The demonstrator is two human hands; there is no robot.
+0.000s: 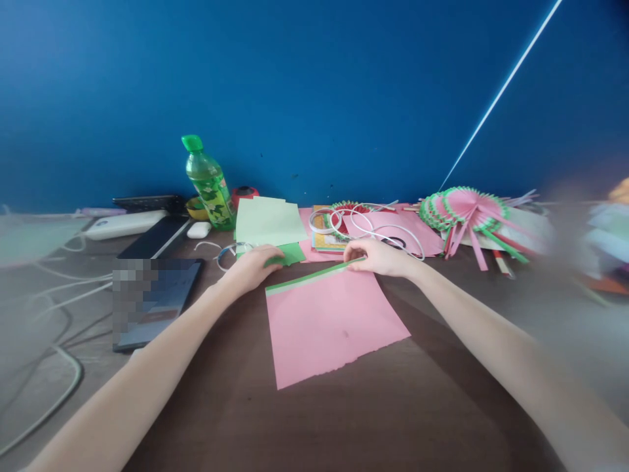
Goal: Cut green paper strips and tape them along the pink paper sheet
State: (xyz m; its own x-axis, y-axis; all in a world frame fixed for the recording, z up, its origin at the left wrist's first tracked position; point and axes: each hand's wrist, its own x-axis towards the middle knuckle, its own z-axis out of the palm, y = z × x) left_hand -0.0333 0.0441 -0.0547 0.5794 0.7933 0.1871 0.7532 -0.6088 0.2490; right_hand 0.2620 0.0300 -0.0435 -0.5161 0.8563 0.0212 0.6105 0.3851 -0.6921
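A pink sheet of paper (334,328) lies on the dark table in front of me, its lower edge ragged. Along its top edge runs a green paper strip (314,278) with a pale band beneath. My right hand (376,257) pinches the right end of this strip at the sheet's upper corner. Just beyond the sheet's upper left, my left hand (258,263) has its fingers curled on a piece of green paper (293,254). Its fingertips are partly hidden. Behind that hand is a stack of pale green paper (270,221).
At the back stand a green drink bottle (209,187) and a white earbud case (199,230). A tablet (167,314) and cables lie left. A white cable (373,229) loops over more pink paper. To the right rests a pleated pink-and-green paper fan (466,213).
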